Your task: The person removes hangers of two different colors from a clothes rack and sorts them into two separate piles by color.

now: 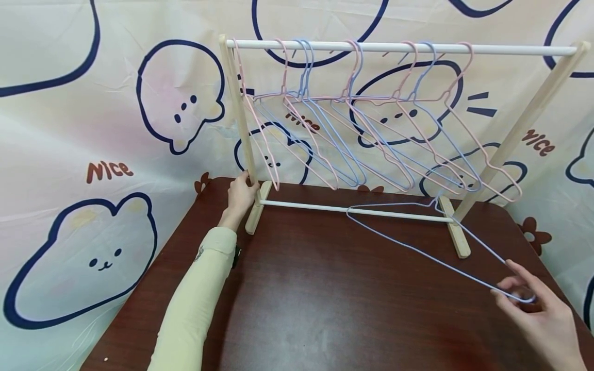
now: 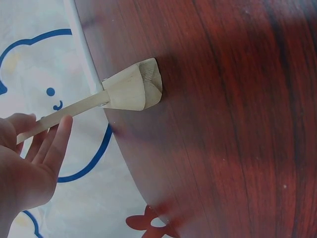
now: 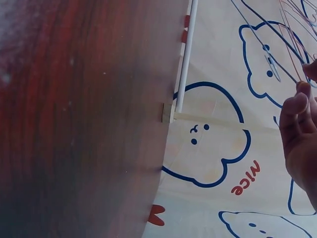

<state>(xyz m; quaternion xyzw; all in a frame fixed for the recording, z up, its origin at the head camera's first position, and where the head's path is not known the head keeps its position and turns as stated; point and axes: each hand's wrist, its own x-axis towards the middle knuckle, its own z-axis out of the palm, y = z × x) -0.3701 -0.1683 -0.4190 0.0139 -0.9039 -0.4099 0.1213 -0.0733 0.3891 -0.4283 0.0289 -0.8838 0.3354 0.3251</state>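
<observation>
A wooden clothes rack with a white top rail [image 1: 510, 50] stands on the brown table. My left hand [image 1: 242, 195] grips the rack's left post [image 1: 242, 121] low down, just above its foot [image 2: 126, 89]. In the left wrist view, the left hand [image 2: 37, 163] has thumb and fingers around that post. Out in front of the rack, my right hand [image 1: 543, 312] pinches a blue wire hanger [image 1: 417, 250] by one corner. The hanger's hook end points toward the rack's right foot [image 1: 457, 239]. In the right wrist view, the right hand [image 3: 302, 119] is partly cut off.
Several pink hangers [image 1: 482, 149] and blue hangers [image 1: 339, 136] hang along the top rail. A lower white bar [image 1: 306, 206] joins the feet. Behind the brown table [image 1: 325, 304] hangs a pale curtain [image 1: 176, 170] with cartoon bears.
</observation>
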